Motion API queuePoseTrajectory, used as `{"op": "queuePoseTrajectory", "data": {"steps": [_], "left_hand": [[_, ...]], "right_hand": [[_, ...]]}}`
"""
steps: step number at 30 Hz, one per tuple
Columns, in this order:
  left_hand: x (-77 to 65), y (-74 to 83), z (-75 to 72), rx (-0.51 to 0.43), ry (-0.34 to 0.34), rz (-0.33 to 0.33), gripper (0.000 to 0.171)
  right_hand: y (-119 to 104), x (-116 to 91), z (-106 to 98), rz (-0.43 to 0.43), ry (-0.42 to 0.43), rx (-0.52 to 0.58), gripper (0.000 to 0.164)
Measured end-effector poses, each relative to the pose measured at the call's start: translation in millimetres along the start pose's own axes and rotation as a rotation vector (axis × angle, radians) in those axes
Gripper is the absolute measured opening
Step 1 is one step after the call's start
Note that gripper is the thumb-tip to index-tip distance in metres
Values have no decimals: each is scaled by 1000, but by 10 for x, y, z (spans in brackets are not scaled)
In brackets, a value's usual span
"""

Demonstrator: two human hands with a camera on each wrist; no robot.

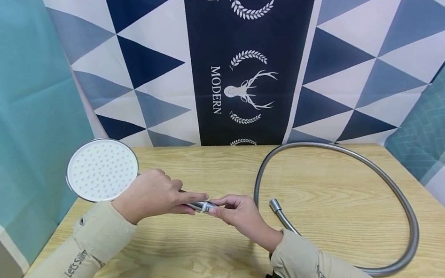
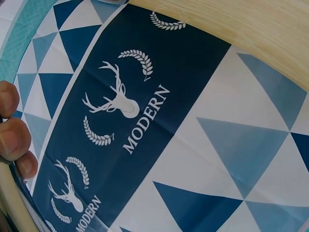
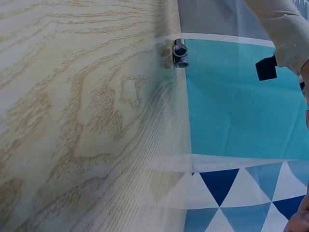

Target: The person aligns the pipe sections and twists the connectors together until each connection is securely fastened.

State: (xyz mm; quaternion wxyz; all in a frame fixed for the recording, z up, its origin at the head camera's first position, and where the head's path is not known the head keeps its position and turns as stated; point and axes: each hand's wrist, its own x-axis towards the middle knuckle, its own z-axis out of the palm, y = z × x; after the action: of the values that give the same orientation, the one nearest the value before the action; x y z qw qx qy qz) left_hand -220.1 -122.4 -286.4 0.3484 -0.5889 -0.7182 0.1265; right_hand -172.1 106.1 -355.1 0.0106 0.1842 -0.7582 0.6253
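A large round shower head [image 1: 100, 170] with a white nozzle face and shiny rim is tilted up at the left, in the head view. My left hand [image 1: 149, 196] grips its slim chrome handle, index finger stretched along it. At the handle's lower end, my right hand [image 1: 241, 212] pinches the silvery end piece [image 1: 207, 206] between thumb and fingers. The left wrist view catches only a few fingertips [image 2: 14, 137] and a strip of shiny metal at the left edge. Most of my right hand falls outside the right wrist view.
A grey metal shower hose [image 1: 405, 213] loops over the right of the wooden table [image 1: 206, 265], one end fitting [image 1: 274, 205] lying inside the loop. Near the table's edge stands a small chrome fitting [image 3: 180, 54]. Patterned curtains [image 1: 158, 48] hang behind.
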Motion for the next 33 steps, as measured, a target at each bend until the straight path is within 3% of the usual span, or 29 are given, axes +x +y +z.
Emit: {"op": "queuePoseTrajectory", "data": {"steps": [16,24,33], "left_hand": [[33,-17,3,-35,-26,15,34],[66,1,30,-24,19,34,33],[76,20,6,-16,-7,34,33]], "right_hand": [[6,30,-30,1,-37,24,23],[37,-2,-44,-18,-44,44,23],[40,-20,-59,-44,-63,58,25]]}}
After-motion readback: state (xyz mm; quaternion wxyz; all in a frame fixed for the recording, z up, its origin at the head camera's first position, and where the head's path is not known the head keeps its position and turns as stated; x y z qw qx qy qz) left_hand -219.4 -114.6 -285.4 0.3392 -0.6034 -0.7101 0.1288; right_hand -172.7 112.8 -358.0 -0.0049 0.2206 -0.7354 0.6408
